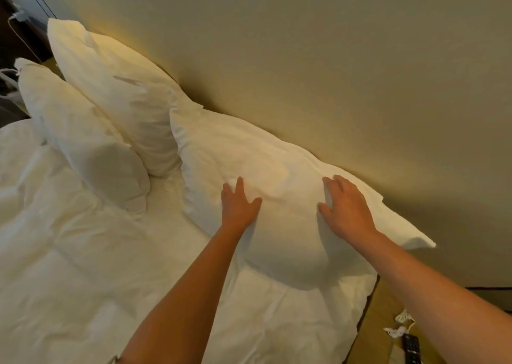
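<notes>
White and softly creased, the near pillow [266, 175] leans plump against the beige headboard [332, 72] at the bed's right side. Left hand [239, 205] and right hand [346, 208] press flat on it, fingers spread, gripping nothing.

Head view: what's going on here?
A person is arranging a bed. The left hand and right hand both press on a plump white fabric pillow that leans against the beige wall. Two more white pillows stand propped beyond it, and a rumpled white duvet lies in front.
</notes>
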A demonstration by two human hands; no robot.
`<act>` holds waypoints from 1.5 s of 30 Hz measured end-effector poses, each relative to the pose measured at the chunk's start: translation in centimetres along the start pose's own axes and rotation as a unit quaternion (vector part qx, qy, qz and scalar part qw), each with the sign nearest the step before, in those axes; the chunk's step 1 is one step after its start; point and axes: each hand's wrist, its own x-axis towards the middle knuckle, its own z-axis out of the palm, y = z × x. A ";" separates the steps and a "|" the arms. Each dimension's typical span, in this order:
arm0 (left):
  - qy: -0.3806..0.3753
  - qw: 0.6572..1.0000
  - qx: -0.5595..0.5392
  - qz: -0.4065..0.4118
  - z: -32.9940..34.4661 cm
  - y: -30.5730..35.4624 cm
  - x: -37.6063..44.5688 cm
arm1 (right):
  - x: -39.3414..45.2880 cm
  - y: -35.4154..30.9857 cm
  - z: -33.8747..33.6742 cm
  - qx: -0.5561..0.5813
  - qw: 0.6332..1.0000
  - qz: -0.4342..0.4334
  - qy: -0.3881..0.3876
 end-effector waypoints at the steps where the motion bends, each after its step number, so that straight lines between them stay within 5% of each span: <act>1: 0.001 1.000 -0.001 0.001 0.5 0.1 -0.2 | -0.1 0.5 0.4 -0.017 1.000 -0.004 -0.012; 15: -0.056 0.998 -0.014 0.004 3.1 3.8 -5.7 | -4.5 5.1 -1.6 -0.004 0.996 -0.067 -0.064; 22: -0.030 0.985 -0.171 -0.021 4.6 5.1 -17.5 | -14.8 8.2 -2.9 0.167 0.981 -0.036 -0.094; 28: 0.017 0.941 -0.328 -0.081 8.0 3.9 -31.7 | -26.9 12.3 -1.8 0.301 0.939 0.007 -0.165; 36: 0.113 0.872 -0.441 -0.182 12.9 -0.4 -49.3 | -38.5 14.5 2.8 0.282 0.915 -0.061 -0.284; 45: 0.225 0.796 -0.487 -0.283 15.3 -9.7 -66.3 | -46.6 2.5 6.7 0.203 0.882 -0.234 -0.356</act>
